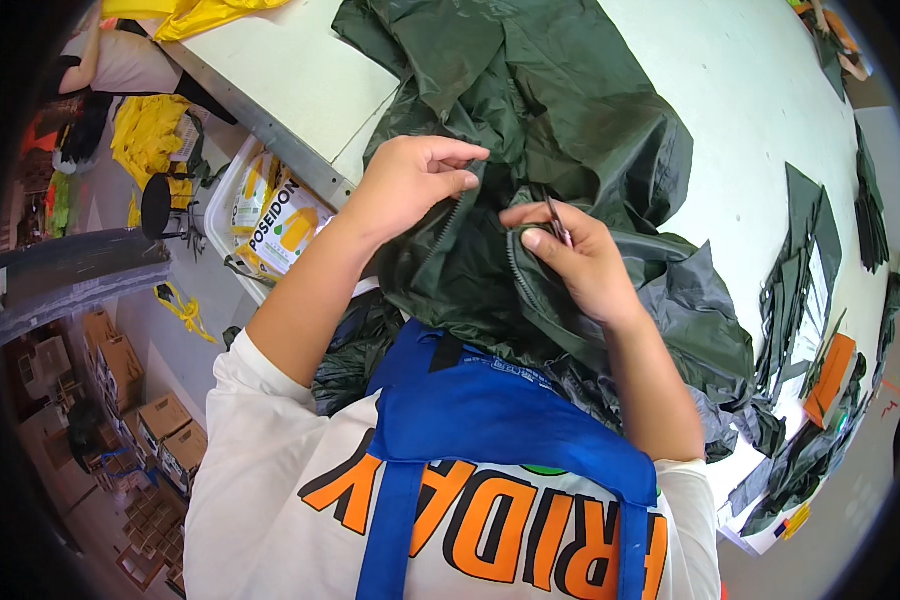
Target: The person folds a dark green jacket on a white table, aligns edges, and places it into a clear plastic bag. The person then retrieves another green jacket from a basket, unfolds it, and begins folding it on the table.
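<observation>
A dark green, shiny zippered garment (590,90), like a rain jacket, lies bunched over the table edge in front of me. Its front is parted, with one row of zipper teeth (446,232) on the left and another (521,272) on the right. My left hand (402,190) pinches the top of the left zipper edge between thumb and fingers. In my right hand (588,258) is a small pair of thread snips (559,222), partly hidden by the fingers. That hand's thumb also presses on the upper end of the right zipper edge.
The white table (750,90) carries stacks of dark green pieces (792,270) and an orange block (830,380) on the right. At left stand a white bin (220,215) of packaged goods, a black stool (157,205), yellow garments (150,140) and cardboard boxes (165,425). Another person (135,62) is at upper left.
</observation>
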Available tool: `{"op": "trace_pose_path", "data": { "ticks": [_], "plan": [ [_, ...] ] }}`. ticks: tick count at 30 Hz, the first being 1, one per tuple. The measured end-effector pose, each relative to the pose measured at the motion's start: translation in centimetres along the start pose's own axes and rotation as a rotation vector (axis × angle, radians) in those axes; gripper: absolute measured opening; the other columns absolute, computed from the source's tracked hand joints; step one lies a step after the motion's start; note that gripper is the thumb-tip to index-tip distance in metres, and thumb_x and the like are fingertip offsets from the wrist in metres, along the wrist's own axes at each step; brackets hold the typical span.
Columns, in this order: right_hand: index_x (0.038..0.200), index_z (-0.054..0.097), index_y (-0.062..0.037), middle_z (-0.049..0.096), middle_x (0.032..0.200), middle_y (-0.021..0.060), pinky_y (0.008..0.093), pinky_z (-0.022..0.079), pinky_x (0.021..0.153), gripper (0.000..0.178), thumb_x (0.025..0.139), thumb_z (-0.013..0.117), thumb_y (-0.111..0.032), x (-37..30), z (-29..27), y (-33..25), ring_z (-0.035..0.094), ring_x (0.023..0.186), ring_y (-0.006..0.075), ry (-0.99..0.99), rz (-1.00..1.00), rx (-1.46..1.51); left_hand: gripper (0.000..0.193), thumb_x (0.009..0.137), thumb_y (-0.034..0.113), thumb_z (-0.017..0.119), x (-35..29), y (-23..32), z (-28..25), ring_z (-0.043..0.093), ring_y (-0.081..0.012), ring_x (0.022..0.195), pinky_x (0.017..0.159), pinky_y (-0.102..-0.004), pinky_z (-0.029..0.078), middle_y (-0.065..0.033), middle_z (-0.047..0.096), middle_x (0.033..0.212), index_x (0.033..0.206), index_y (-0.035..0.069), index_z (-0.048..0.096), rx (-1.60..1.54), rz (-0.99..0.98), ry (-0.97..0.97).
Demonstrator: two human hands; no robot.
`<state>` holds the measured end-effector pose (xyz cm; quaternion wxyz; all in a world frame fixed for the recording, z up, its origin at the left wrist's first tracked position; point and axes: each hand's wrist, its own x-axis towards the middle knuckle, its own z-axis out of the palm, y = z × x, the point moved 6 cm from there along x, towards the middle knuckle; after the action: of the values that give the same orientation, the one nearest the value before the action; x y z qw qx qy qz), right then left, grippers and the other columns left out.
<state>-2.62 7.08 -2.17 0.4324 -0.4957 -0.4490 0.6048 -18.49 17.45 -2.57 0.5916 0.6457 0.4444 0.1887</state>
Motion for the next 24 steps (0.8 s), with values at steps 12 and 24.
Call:
{"op": "trace_pose_path", "data": {
  "ticks": [12, 24],
  "plan": [
    [0.093, 0.063, -0.0007, 0.051, 0.075, -0.0055, 0.0219, 0.037, 0.065, 0.013, 0.09, 0.064, -0.014, 0.5, 1.5, 2.0, 0.041, 0.072, 0.0041, 0.048, 0.064, 0.165, 0.015, 0.084, -0.001, 0.066, -0.6, 1.9, 2.1, 0.062, -0.0088, 0.073, 0.068, -0.0215, 0.051, -0.0052, 0.067, 0.086, 0.099, -0.002, 0.067, -0.181, 0.097, -0.026],
    [0.092, 0.062, -0.0015, 0.05, 0.072, -0.0053, 0.0205, 0.035, 0.059, 0.011, 0.088, 0.064, -0.012, -1.8, -2.4, -2.5, 0.041, 0.067, 0.0031, 0.327, -0.121, 0.087, 0.012, 0.08, -0.003, 0.063, -2.2, 8.8, 3.5, 0.062, -0.0257, 0.085, 0.071, -0.0328, 0.05, -0.0099, 0.066, 0.099, 0.089, 0.002, 0.057, 0.505, 0.826, 0.001]
  ]
}}
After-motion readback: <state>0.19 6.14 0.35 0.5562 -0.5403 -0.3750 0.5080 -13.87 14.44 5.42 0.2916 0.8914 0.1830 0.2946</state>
